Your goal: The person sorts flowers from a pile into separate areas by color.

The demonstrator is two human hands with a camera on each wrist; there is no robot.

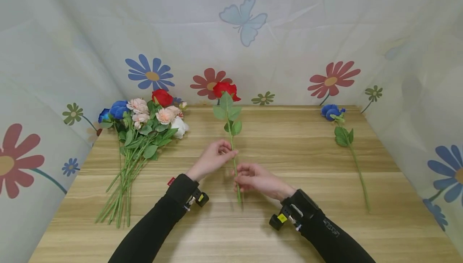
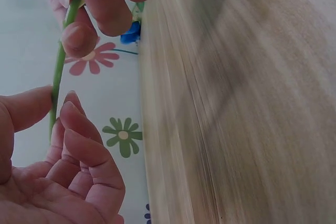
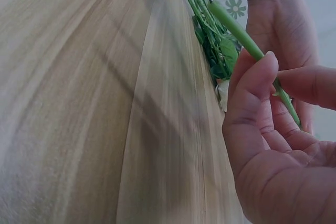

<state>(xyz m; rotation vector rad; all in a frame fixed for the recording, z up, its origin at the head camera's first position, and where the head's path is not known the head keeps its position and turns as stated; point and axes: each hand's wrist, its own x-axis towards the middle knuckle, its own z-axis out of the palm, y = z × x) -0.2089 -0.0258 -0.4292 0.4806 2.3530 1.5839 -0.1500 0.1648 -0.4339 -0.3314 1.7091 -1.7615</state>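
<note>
A red rose with green leaves is held up in the middle by its long stem. My left hand pinches the stem below the leaves, between thumb and fingers. Lower down, near the cut end, my right hand pinches the same stem. In the left wrist view, the left hand sits with its thumb against the green stem. The right wrist view shows the right hand curled by the stem, whose cut end sticks out past it.
A bunch of blue, pink, red and white flowers lies at the left of the wooden table, stems toward me. One blue flower with a long stem lies at the right. A flower-printed curtain encloses the back and sides.
</note>
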